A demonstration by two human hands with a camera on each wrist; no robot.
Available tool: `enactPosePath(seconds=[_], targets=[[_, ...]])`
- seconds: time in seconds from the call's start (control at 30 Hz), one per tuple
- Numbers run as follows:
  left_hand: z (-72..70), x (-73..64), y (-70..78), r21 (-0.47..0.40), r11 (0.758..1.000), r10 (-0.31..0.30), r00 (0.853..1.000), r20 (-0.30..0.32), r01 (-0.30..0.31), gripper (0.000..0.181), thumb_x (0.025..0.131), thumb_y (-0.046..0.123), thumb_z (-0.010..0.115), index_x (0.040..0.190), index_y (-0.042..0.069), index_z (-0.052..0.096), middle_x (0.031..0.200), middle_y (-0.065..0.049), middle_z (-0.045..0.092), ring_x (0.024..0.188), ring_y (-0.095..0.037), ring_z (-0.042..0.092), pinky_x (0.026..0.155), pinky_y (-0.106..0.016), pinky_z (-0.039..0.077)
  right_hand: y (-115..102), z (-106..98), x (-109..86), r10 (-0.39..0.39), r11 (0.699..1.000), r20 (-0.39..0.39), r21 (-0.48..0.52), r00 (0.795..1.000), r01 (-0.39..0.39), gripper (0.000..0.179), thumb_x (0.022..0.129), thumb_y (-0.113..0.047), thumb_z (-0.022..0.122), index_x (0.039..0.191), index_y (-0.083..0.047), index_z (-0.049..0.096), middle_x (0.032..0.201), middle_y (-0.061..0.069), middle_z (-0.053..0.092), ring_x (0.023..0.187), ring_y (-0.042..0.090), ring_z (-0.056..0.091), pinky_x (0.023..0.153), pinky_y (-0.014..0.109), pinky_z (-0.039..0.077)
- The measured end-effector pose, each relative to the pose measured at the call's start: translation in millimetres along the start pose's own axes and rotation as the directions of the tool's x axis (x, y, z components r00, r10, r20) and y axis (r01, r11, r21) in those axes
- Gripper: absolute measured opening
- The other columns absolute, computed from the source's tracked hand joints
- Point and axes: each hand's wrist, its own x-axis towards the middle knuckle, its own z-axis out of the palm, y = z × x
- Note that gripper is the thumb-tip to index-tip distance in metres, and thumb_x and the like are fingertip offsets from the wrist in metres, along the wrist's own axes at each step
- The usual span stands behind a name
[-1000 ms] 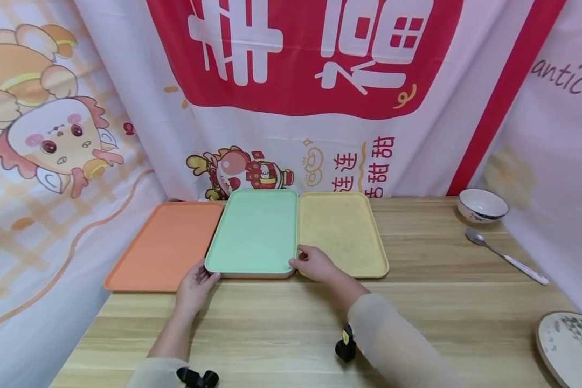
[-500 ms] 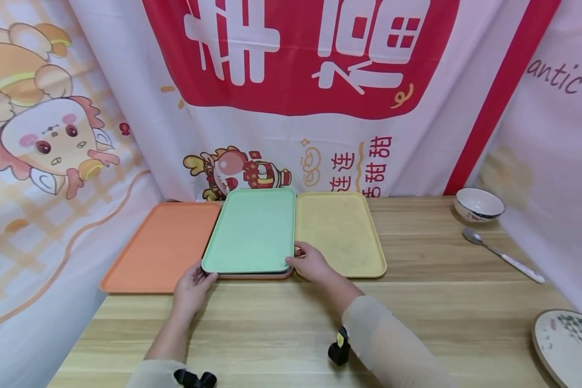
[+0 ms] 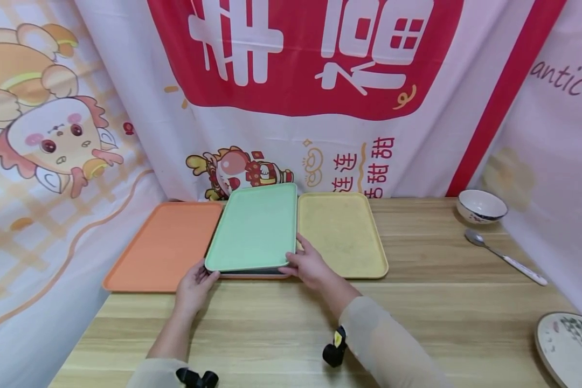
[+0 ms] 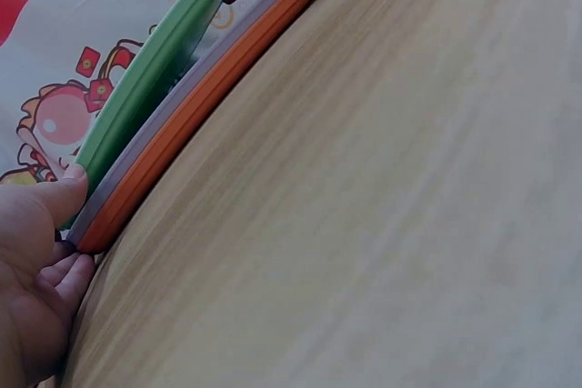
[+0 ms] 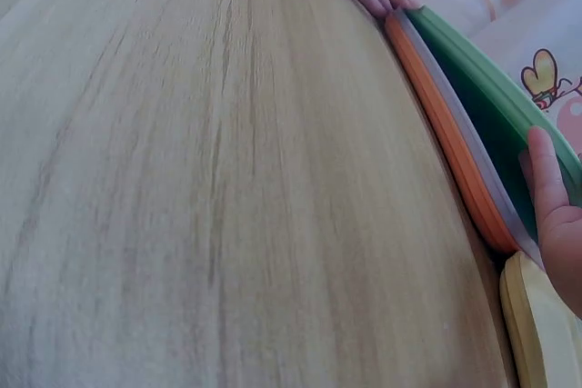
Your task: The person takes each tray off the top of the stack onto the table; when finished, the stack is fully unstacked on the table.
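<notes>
I have the green tray (image 3: 254, 229) by its near edge, at the centre of the head view. It tilts: the right side sits raised over the grey tray (image 4: 191, 88), with a dark wedge-shaped gap between them, while the near left corner stays low. Under the grey one lies an orange bottom tray (image 4: 193, 118).

My right hand (image 3: 310, 264) pinches the near right corner, thumb and fingers closed on the rim. My left hand (image 3: 194, 285) is bent round the near left corner, thumb on the green rim, fingertips down by the bottom tray; I can't tell how firmly it grips.

Left of the stack is another orange tray (image 3: 167, 248), flat on the wooden table (image 3: 271, 334); just right of the stack, a yellow tray (image 3: 341, 231). At the frame's right are a bowl (image 3: 482, 206), a spoon (image 3: 506, 257) just below it, and a plate (image 3: 569, 345) cut off at the lower right. Printed cloth (image 3: 242, 126) fills the upper frame.
</notes>
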Motion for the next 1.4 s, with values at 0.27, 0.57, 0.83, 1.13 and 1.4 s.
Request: enactPosePath(seconds=[0.27, 0.57, 0.83, 1.13, 1.4], targets=[[0.6, 1.0, 0.4, -0.011, 1.000, -0.017, 1.000, 0.015, 0.017, 0.067, 0.098, 0.006, 0.058, 0.150, -0.012, 0.020, 0.154, -0.034, 0.028, 0.144, -0.041, 0.031, 0.118, -0.039, 0.033, -11, -10, -6.5, -0.040, 0.999, -0.018, 0.001, 0.999, 0.040, 0.072, 0.100, 0.002, 0.047, 0.158, -0.024, 0.012, 0.147, 0.028, 0.039, 0.096, 0.023, 0.063, 0.082, 0.033, 0.064], [1.0, 0.9, -0.9, -0.028, 1.000, 0.003, 1.000, 0.005, -0.003, 0.068, 0.094, -0.001, 0.059, 0.149, -0.015, 0.020, 0.151, -0.037, 0.029, 0.143, -0.044, 0.031, 0.118, -0.042, 0.032, -41, -27, -28.5, -0.128, 0.992, 0.049, 0.011, 0.991, 0.128, 0.071, 0.101, 0.004, 0.042, 0.159, -0.021, 0.010, 0.144, 0.032, 0.041, 0.087, 0.015, 0.067, 0.080, 0.028, 0.064], [2.9, 1.8, -1.1, -0.034, 0.999, 0.023, 1.000, -0.006, -0.023, 0.066, 0.093, -0.004, 0.059, 0.147, -0.017, 0.023, 0.150, -0.037, 0.031, 0.141, -0.045, 0.034, 0.116, -0.041, 0.033, -70, -52, -55.8, -0.239, 0.971, 0.094, 0.011, 0.966, 0.239, 0.071, 0.100, 0.006, 0.042, 0.159, -0.018, 0.011, 0.126, 0.016, 0.057, 0.088, 0.012, 0.069, 0.082, 0.027, 0.063], [3.6, 1.5, 0.9, -0.034, 0.999, 0.019, 1.000, 0.008, -0.019, 0.068, 0.093, -0.004, 0.060, 0.147, -0.017, 0.021, 0.150, -0.038, 0.029, 0.142, -0.046, 0.032, 0.116, -0.042, 0.033, -93, -98, -83.2, -0.366, 0.929, 0.147, 0.111, 0.919, 0.352, 0.071, 0.100, 0.007, 0.041, 0.159, -0.016, 0.008, 0.107, -0.002, 0.070, 0.089, 0.011, 0.070, 0.081, 0.026, 0.063], [4.1, 1.9, -0.8, -0.027, 1.000, 0.013, 1.000, -0.004, -0.013, 0.067, 0.093, -0.003, 0.060, 0.147, -0.017, 0.022, 0.151, -0.037, 0.029, 0.143, -0.044, 0.031, 0.118, -0.042, 0.032, -105, -142, -111.8, -0.454, 0.888, 0.173, 0.169, 0.874, 0.428, 0.057, 0.102, 0.003, 0.041, 0.153, -0.021, 0.032, 0.108, 0.003, 0.072, 0.092, 0.014, 0.072, 0.081, 0.027, 0.064]])
